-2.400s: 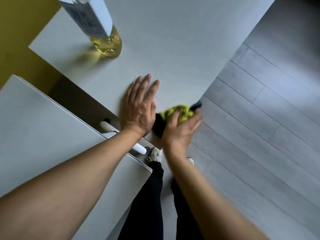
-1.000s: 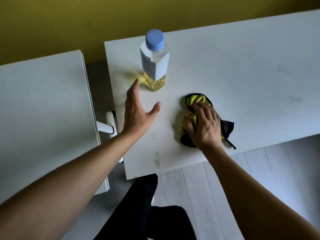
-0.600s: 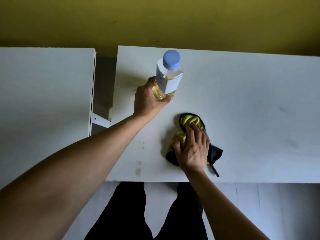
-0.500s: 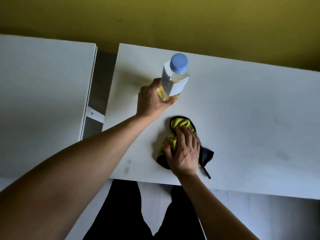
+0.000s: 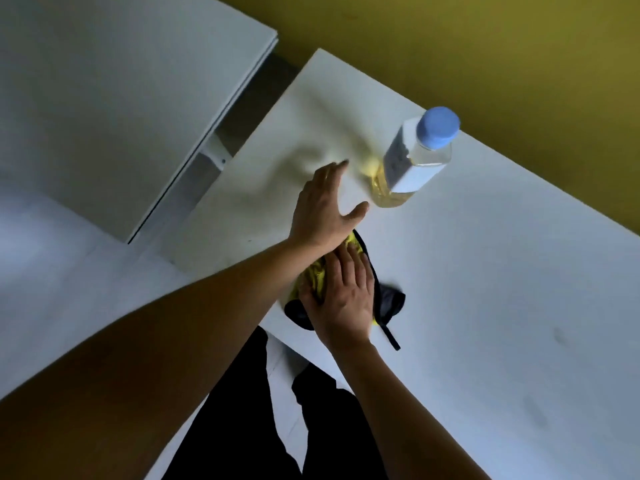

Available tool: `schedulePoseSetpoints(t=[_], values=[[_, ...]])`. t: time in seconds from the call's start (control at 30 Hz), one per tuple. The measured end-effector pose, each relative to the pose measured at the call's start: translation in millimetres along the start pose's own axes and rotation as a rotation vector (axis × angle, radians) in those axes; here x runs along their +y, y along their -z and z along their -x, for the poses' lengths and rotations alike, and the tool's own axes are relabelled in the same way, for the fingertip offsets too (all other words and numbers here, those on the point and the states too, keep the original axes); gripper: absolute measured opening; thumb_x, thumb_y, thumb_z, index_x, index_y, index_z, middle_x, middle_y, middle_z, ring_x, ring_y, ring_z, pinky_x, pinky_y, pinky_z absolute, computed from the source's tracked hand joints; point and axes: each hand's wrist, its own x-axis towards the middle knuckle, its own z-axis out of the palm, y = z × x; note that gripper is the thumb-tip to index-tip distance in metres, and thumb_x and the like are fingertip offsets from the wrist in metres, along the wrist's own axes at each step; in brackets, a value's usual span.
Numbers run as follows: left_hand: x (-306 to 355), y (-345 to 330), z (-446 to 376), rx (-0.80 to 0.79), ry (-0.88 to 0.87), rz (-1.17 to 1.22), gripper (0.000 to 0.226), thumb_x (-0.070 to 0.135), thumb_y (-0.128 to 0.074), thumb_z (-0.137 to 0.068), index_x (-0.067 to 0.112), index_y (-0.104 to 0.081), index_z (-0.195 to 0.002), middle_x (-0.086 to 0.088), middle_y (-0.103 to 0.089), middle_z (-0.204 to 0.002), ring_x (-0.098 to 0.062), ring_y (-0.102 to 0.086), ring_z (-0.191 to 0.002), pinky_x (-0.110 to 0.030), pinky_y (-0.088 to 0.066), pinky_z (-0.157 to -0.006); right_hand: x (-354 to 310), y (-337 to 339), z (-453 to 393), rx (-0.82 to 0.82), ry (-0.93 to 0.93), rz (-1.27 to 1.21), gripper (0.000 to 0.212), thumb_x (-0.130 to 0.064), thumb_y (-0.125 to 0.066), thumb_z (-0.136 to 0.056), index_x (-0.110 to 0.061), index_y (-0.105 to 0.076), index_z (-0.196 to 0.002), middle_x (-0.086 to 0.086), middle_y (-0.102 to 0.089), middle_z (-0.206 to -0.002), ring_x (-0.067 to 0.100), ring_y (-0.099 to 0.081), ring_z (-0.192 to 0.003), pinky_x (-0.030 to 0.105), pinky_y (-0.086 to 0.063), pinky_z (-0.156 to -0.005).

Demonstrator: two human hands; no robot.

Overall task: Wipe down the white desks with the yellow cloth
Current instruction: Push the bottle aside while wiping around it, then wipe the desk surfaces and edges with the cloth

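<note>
Right now the right hand [image 5: 341, 299] lies flat on the yellow cloth [image 5: 317, 277], fingers spread and pressing it onto the white desk [image 5: 485, 289] close to the near edge. Whether the fingertips curl into the fabric I cannot tell. The cloth is bunched under the palm, yellow showing ahead of the fingers, a dark backing and a dark strap sticking out to the hand's right. The left hand [image 5: 325, 206] hovers just ahead of the right one, open, fingers straight and holding nothing. Just beyond its thumb stands a bottle [image 5: 412, 161] with a blue cap and yellowish liquid, upright on the desk and not touched.

As for progress, faint smudges show on the desk well to the right of the cloth hand, so that stretch looks unwiped. The patch ahead of the left hand seems the next to do, with the bottle out of its way. A second desk [image 5: 114, 88] lies off to the left of the left hand, and nothing shows whether it has been wiped.
</note>
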Motion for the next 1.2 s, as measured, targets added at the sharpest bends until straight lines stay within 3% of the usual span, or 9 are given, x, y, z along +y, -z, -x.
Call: schedulePoseSetpoints(t=[0.17, 0.27, 0.37, 0.63, 0.7, 0.8, 0.93, 1.07, 1.2], values=[[-70, 36, 106, 0.228, 0.147, -0.223, 0.044, 0.016, -0.060, -0.099, 0.009, -0.056, -0.142, -0.015, -0.051, -0.152, -0.033, -0.052, -0.135, -0.047, -0.045, -0.108, 7, -5, -13, 0.009, 0.173, 0.005, 0.055, -0.044, -0.056, -0.095, -0.011, -0.056, -0.139, 0.009, -0.053, -0.145, 0.031, -0.045, -0.138, 0.047, -0.030, -0.119], [-107, 47, 179, 0.283, 0.240, -0.291, 0.046, 0.013, -0.062, -0.098, 0.009, -0.055, -0.143, -0.013, -0.048, -0.155, -0.031, -0.051, -0.138, -0.044, -0.047, -0.108, 3, -12, -37, -0.007, 0.291, -0.023, 0.052, -0.039, -0.059, -0.092, -0.010, -0.059, -0.136, 0.011, -0.057, -0.141, 0.032, -0.050, -0.133, 0.048, -0.034, -0.115], [-119, 43, 222, 0.243, 0.251, -0.251, 0.058, 0.016, -0.063, -0.100, 0.009, -0.045, -0.154, -0.012, -0.036, -0.164, -0.029, -0.038, -0.150, -0.044, -0.041, -0.118, -21, -22, -68, -0.076, 0.384, -0.052, 0.052, -0.036, -0.060, -0.091, -0.012, -0.059, -0.137, 0.010, -0.057, -0.141, 0.032, -0.050, -0.132, 0.045, -0.034, -0.116], [-115, 24, 226, 0.224, 0.335, -0.229, 0.062, 0.033, -0.048, -0.108, 0.009, -0.029, -0.162, -0.012, -0.021, -0.171, -0.027, -0.018, -0.159, -0.046, -0.026, -0.128, -128, -64, -135, -0.477, 0.845, 0.015, 0.052, -0.044, -0.054, -0.092, -0.022, -0.056, -0.139, 0.005, -0.054, -0.144, 0.029, -0.046, -0.135, 0.042, -0.032, -0.116], [-115, 22, 224, 0.229, 0.365, -0.241, 0.060, 0.035, -0.042, -0.108, 0.010, -0.030, -0.161, -0.012, -0.023, -0.170, -0.027, -0.018, -0.159, -0.043, -0.024, -0.128, -156, -75, -141, -0.588, 1.005, 0.046, 0.050, -0.046, -0.053, -0.090, -0.024, -0.057, -0.135, 0.002, -0.058, -0.137, 0.026, -0.050, -0.128, 0.040, -0.031, -0.115], [-113, 19, 221, 0.248, 0.395, -0.269, 0.060, 0.034, -0.044, -0.107, 0.010, -0.032, -0.161, -0.016, -0.028, -0.168, -0.030, -0.021, -0.157, -0.041, -0.019, -0.125, -178, -83, -146, -0.681, 1.139, 0.078, 0.047, -0.050, -0.053, -0.088, -0.026, -0.058, -0.128, -0.001, -0.060, -0.122, 0.023, -0.055, -0.110, 0.037, -0.036, -0.100], [-115, 18, 219, 0.281, 0.370, -0.312, 0.059, 0.030, -0.052, -0.105, 0.009, -0.037, -0.159, -0.017, -0.030, -0.167, -0.027, -0.016, -0.157, -0.042, -0.019, -0.126, -173, -84, -160, -0.700, 1.170, 0.066, 0.042, -0.051, -0.053, -0.093, -0.027, -0.057, -0.128, 0.001, -0.059, -0.120, 0.022, -0.055, -0.106, 0.041, -0.041, -0.097], [-122, 17, 221, 0.295, 0.325, -0.329, 0.058, 0.031, -0.054, -0.107, 0.011, -0.037, -0.159, -0.014, -0.025, -0.169, -0.025, -0.012, -0.160, -0.035, -0.014, -0.130, -140, -68, -229, -0.615, 1.006, 0.101, 0.039, -0.053, -0.047, -0.094, -0.022, -0.060, -0.113, 0.009, -0.062, -0.109, 0.031, -0.057, -0.103, 0.043, -0.044, -0.094], [-130, 10, 224, 0.298, 0.314, -0.309, 0.061, 0.033, -0.051, -0.106, 0.010, -0.034, -0.160, -0.013, -0.018, -0.172, -0.024, -0.009, -0.161, -0.031, -0.008, -0.131, -118, -68, -264, -0.557, 0.895, 0.199, 0.048, -0.052, -0.041, -0.092, -0.018, -0.059, -0.121, 0.015, -0.061, -0.118, 0.037, -0.053, -0.111, 0.046, -0.040, -0.099]])
